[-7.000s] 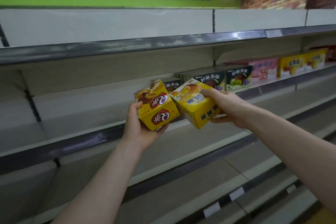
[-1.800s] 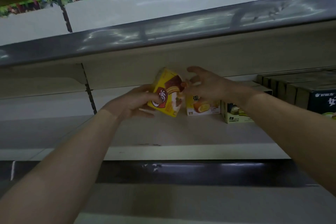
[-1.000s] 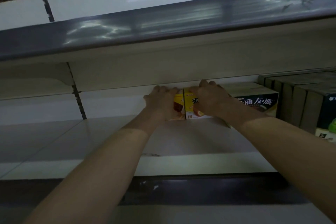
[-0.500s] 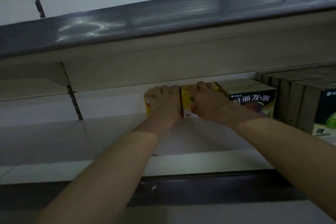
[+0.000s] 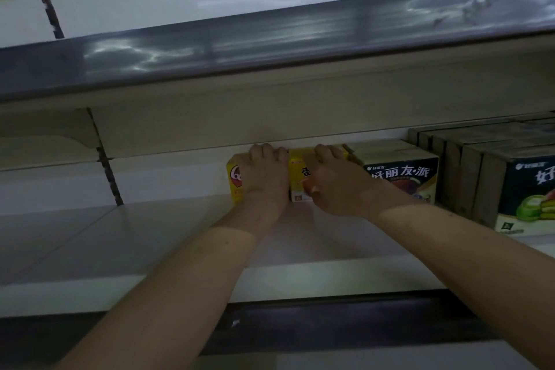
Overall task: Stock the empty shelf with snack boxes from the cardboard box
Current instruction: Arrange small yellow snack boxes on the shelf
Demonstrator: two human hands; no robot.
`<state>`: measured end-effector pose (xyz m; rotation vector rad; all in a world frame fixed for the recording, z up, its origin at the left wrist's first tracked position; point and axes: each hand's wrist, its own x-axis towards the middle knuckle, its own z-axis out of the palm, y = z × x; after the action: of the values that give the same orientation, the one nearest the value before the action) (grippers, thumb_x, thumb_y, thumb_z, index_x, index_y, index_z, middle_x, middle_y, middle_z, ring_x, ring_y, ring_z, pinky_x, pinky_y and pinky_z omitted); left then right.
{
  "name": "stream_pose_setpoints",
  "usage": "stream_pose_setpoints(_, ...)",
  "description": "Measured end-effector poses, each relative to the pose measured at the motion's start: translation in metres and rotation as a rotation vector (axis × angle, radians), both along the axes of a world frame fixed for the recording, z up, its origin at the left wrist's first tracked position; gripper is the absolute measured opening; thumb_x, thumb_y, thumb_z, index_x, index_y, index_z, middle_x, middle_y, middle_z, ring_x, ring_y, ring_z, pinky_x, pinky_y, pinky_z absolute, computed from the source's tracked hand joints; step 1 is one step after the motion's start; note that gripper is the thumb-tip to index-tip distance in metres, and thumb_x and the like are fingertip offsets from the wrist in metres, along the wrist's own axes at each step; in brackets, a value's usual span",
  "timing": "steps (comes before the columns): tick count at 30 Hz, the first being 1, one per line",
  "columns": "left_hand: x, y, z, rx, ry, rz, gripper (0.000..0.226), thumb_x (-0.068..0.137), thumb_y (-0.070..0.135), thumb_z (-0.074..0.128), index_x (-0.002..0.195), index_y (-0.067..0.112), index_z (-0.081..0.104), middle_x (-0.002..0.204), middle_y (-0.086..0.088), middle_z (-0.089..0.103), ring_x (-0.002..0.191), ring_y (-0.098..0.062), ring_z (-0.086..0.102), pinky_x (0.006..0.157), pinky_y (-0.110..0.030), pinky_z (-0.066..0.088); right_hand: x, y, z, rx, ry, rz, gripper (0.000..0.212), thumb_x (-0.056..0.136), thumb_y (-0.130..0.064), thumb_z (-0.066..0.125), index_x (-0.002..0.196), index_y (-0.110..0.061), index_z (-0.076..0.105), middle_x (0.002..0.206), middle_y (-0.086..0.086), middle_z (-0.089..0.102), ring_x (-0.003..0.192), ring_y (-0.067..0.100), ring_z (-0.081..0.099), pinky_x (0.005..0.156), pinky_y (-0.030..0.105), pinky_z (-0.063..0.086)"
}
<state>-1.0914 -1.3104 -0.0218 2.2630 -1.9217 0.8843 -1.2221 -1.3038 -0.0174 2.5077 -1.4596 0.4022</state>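
Snack boxes at the back of the pale shelf board (image 5: 150, 234), deep under the grey-edged shelf above (image 5: 270, 42). Far left: dark slotted upright (image 5: 105, 165) against the back wall, bare board beside it. Next along: small yellow cardboard box with a red-and-white round logo (image 5: 235, 180), standing upright, only its left strip showing. Left hand (image 5: 265, 177) spread flat over its front, fingers hooked over the top edge, clamped on it; thumb hidden. Touching it on the right: second yellow cardboard box with a white lower band (image 5: 298, 177), upright too, print mostly covered, one character legible at best. Right hand (image 5: 333, 186) draped across that one, fingers curled over its top, gripping it; right side of the box lost behind the wrist. Just beside: dark-fronted pie box with white lettering and a pale top (image 5: 399, 171), lower corner masked by the right forearm. Further right: row of dark cartons seen edge-on (image 5: 462, 171), then a dark box with green fruit artwork (image 5: 531, 198), cut off by the frame edge. Dim light throughout, small print unreadable. Cardboard supply box nowhere in shot.
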Motion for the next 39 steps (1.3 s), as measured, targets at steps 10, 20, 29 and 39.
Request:
stream_pose_setpoints(10, -0.012, 0.023, 0.005, -0.002, 0.119, -0.031, 0.071, 0.084, 0.029, 0.067, 0.145, 0.016, 0.032, 0.135, -0.013, 0.038, 0.126, -0.033, 0.037, 0.1, -0.044, 0.039, -0.02, 0.023, 0.008, 0.076, 0.025, 0.109, 0.041, 0.095, -0.015, 0.05, 0.135, -0.007, 0.042, 0.146, 0.015, 0.026, 0.138, 0.031, 0.024, 0.109, 0.036, 0.031)
stream_pose_setpoints(20, -0.036, 0.087, 0.009, 0.055, 0.205, 0.019, 0.041, 0.095, 0.029, 0.053, 0.133, 0.016, 0.05, 0.14, -0.014, 0.041, 0.132, -0.034, 0.036, 0.106, -0.044, 0.03, -0.043, 0.078, 0.009, 0.081, 0.07, 0.09, 0.042, 0.094, -0.02, 0.052, 0.135, -0.016, 0.046, 0.137, 0.01, 0.038, 0.126, 0.03, 0.04, 0.102, 0.04, 0.041)
stream_pose_setpoints(29, -0.083, 0.153, 0.007, 0.061, 0.246, -0.324, 0.037, 0.091, 0.029, 0.06, 0.127, 0.019, 0.057, 0.127, -0.012, 0.054, 0.12, -0.032, 0.052, 0.085, -0.038, 0.042, -0.087, 0.167, 0.01, 0.058, 0.076, -0.16, 0.032, 0.095, -0.024, 0.049, 0.124, -0.011, 0.055, 0.126, 0.011, 0.054, 0.113, 0.029, 0.053, 0.081, 0.032, 0.043)
stream_pose_setpoints(39, -0.172, 0.262, -0.055, 0.263, 0.198, -0.797, 0.036, 0.093, 0.029, 0.057, 0.127, 0.019, 0.057, 0.13, -0.009, 0.056, 0.12, -0.03, 0.053, 0.089, -0.034, 0.041, -0.151, 0.326, -0.056, 0.3, 0.057, -0.66, 0.026, 0.097, -0.026, 0.046, 0.116, -0.012, 0.056, 0.123, 0.011, 0.058, 0.11, 0.03, 0.057, 0.075, 0.028, 0.039)
